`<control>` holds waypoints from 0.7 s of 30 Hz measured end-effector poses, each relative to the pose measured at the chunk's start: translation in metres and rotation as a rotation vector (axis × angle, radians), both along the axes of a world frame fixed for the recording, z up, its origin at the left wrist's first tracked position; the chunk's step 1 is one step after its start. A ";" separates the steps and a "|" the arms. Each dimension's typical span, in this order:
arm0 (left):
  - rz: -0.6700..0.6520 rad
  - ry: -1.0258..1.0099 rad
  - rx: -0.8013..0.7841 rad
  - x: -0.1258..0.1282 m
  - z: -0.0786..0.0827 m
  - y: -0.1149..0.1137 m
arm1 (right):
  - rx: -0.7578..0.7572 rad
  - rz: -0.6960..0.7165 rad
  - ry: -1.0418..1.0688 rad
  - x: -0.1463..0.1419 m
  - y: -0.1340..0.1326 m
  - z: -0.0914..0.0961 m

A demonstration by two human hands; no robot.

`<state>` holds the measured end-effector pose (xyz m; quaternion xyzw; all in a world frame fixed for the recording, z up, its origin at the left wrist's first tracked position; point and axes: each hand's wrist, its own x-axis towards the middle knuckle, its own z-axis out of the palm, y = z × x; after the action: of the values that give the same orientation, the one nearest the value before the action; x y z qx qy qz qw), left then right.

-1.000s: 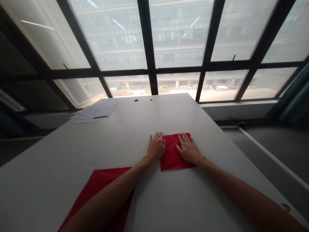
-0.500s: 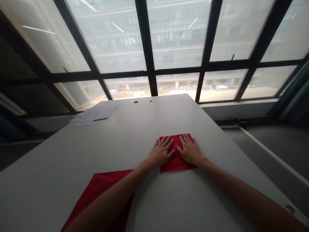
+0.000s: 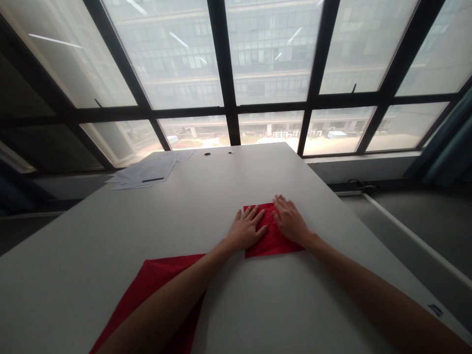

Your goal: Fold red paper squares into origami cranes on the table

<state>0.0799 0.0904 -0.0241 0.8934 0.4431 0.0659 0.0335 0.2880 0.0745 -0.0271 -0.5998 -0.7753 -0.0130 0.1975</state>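
Note:
A small folded red cloth [image 3: 272,241] lies on the grey table [image 3: 258,305] in front of me. My left hand [image 3: 246,228] rests flat on the cloth's left half, fingers stretched out. My right hand [image 3: 290,220] lies flat on the cloth's right and far part, fingers spread past its far edge. A larger red cloth [image 3: 155,290] lies spread near the table's front edge, partly under my left forearm.
A loose pile of white papers [image 3: 147,173] sits at the table's far left corner. Two small dark holes [image 3: 207,154] mark the far edge. Large dark-framed windows [image 3: 228,98] stand behind. The floor drops away past the table's right edge.
My left hand moved from the cloth's left edge onto the cloth. My right hand slid a little farther away, toward the cloth's far edge.

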 end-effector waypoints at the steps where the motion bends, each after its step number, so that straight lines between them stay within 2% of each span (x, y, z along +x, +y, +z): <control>1: -0.001 0.000 0.002 0.000 0.000 0.000 | -0.059 0.109 -0.019 -0.006 -0.002 -0.002; 3: 0.001 -0.004 0.005 0.000 0.000 -0.001 | -0.146 0.172 -0.049 -0.012 -0.003 -0.006; 4: 0.004 -0.005 0.003 0.000 0.000 -0.001 | -0.172 0.154 -0.058 -0.011 -0.003 -0.008; 10: 0.018 -0.007 -0.004 0.001 -0.002 0.000 | -0.240 -0.141 -0.082 0.022 0.014 -0.015; 13: 0.019 -0.008 0.002 0.001 -0.003 0.000 | -0.189 -0.271 -0.066 0.034 0.018 -0.016; 16: 0.018 -0.008 0.005 0.001 -0.003 0.000 | -0.032 -0.357 -0.028 0.034 0.016 -0.011; 19: 0.012 -0.007 0.006 0.001 -0.002 -0.001 | 0.087 -0.237 0.003 0.022 0.009 -0.005; 21: 0.002 -0.007 0.014 0.001 -0.002 -0.001 | 0.042 -0.055 0.007 0.012 0.002 -0.003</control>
<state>0.0808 0.0889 -0.0259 0.8928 0.4436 0.0722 0.0285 0.2996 0.0767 -0.0303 -0.6167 -0.7572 -0.0326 0.2126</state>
